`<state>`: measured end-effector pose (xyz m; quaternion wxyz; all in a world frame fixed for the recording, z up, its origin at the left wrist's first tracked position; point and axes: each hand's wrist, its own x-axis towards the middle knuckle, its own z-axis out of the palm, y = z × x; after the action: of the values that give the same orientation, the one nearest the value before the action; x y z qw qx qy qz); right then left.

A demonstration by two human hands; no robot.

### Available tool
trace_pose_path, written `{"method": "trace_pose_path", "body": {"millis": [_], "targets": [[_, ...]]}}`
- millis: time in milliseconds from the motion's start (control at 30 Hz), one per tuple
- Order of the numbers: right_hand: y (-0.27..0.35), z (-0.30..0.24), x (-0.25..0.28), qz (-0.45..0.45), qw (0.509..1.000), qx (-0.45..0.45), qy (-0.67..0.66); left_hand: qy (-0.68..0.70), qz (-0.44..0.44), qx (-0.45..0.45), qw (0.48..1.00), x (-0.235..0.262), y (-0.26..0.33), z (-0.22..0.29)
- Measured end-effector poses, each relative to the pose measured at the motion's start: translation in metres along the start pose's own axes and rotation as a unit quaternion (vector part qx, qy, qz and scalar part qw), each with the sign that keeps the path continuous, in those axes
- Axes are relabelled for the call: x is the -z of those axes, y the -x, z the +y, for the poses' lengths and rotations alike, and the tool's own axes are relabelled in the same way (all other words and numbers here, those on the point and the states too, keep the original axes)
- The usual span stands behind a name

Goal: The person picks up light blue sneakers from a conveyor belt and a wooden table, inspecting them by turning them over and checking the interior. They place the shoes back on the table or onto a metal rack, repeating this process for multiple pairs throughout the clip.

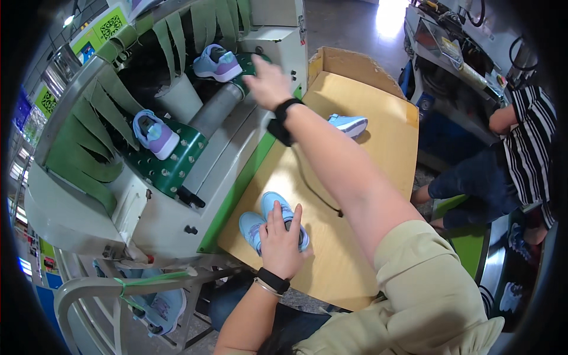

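My right hand (269, 84) reaches over the machine's conveyor with its fingers apart and nothing visible in them. Just left of it, a light blue and lilac shoe (218, 64) rests on the green studded belt (167, 167); a small gap shows between hand and shoe. Nearer along the machine, a similar shoe (157, 137) sits on the belt. My left hand (280, 248) lies with stretched fingers on a pair of light blue shoes, a left one (250, 226) and a right one (275, 202), partly covering both. Farther back on the wooden tabletop (331, 231) lies another blue shoe (349, 125).
Green cut flaps (103, 100) hang over the machine's openings. A cardboard edge (361, 64) borders the tabletop's far end. Below left, a metal frame (89, 290) holds more shoes. At the right, a person in a striped shirt (532, 136) sits beside other machinery. A dark cord (313, 188) hangs below my right wrist.
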<state>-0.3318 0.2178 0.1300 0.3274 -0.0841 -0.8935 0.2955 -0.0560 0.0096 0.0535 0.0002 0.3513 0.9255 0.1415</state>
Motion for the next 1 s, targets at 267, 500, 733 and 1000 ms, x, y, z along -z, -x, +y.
{"method": "trace_pose_path", "body": {"millis": [267, 500, 733, 1000], "targets": [[0.153, 0.279, 0.132, -0.115, 0.972, -0.028, 0.204, -0.008, 0.015, -0.021, 1.000, -0.007, -0.011, 0.013], [0.242, 0.174, 0.154, -0.138, 0.884, -0.252, -0.367, -0.016, 0.031, -0.003, 0.999, -0.012, -0.001, 0.002], [0.310, 0.078, 0.106, -0.244, 0.783, -0.232, -0.523, 0.020, 0.040, -0.030, 0.999, -0.008, -0.001, 0.000], [0.315, 0.064, 0.094, -0.274, 0.801, -0.205, -0.491, 0.069, 0.015, -0.048, 0.996, 0.000, 0.007, -0.011]]}}
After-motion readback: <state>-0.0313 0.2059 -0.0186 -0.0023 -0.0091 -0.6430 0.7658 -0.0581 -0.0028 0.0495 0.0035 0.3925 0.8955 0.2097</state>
